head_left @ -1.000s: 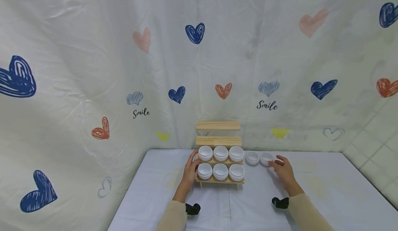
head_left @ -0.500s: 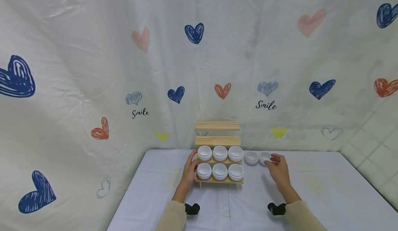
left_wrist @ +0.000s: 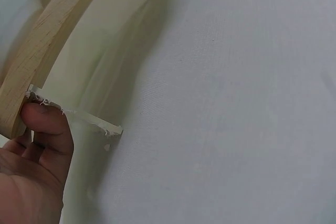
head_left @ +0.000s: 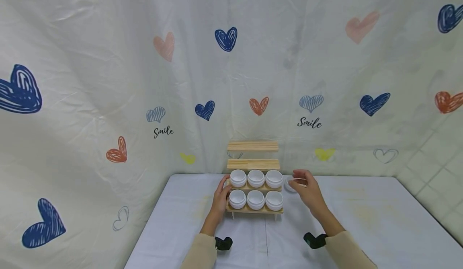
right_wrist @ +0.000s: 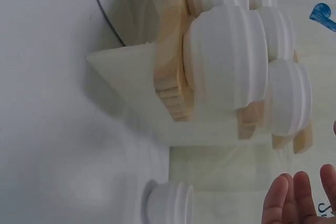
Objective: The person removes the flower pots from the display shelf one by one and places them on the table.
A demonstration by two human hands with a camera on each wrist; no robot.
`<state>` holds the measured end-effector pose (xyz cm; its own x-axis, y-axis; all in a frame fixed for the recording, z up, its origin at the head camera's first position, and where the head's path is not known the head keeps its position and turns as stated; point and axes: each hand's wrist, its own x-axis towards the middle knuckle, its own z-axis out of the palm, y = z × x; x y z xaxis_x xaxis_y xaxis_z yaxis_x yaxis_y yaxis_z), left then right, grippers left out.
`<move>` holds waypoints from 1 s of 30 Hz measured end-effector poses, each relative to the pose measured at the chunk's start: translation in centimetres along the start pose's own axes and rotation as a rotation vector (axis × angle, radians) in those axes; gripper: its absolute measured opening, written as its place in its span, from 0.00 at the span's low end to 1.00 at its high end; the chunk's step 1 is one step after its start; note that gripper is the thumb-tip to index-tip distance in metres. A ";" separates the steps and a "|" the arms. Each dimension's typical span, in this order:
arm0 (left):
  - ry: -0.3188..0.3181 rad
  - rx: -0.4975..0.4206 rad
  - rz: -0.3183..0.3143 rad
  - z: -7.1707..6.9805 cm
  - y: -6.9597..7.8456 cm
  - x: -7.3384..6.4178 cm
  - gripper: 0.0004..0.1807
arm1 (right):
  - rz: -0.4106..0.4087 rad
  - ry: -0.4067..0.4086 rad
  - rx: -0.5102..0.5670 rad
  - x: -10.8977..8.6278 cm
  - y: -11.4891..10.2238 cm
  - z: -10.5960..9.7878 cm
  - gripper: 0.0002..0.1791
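A tiered wooden stand on the table bears two rows of small white cups. My left hand grips its left end. In the left wrist view, the thumb presses on the wooden shelf's end, with the other fingers partly hidden behind it. Just right of the stand, my right hand hovers by a loose white cup, which it partly covers. The right wrist view shows fingers extended, with nothing seen between them, apart from a cup standing on the table.
Two bare wooden shelves rise behind the cups as the stand's upper tiers. A white cloth covers the table. Close behind hangs a pale sheet printed with hearts. Black wrist devices sit below both hands.
My right hand has moved left from the outer loose cup to the one nearest the stand. That outer cup is now out of sight. My left hand keeps its place on the stand.
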<state>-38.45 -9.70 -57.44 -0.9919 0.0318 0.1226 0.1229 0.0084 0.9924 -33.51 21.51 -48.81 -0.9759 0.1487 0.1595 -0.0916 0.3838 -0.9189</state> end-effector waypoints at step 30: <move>-0.077 -0.016 -0.047 -0.7 3.4 -1.5 0.28 | -0.030 -0.129 0.045 1.1 -0.8 3.9 0.39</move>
<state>-36.61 -10.41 -54.21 -0.9913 0.1087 0.0747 0.0746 -0.0047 0.9972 -35.31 17.80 -49.27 -0.9897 0.0180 0.1417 -0.1269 0.3446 -0.9301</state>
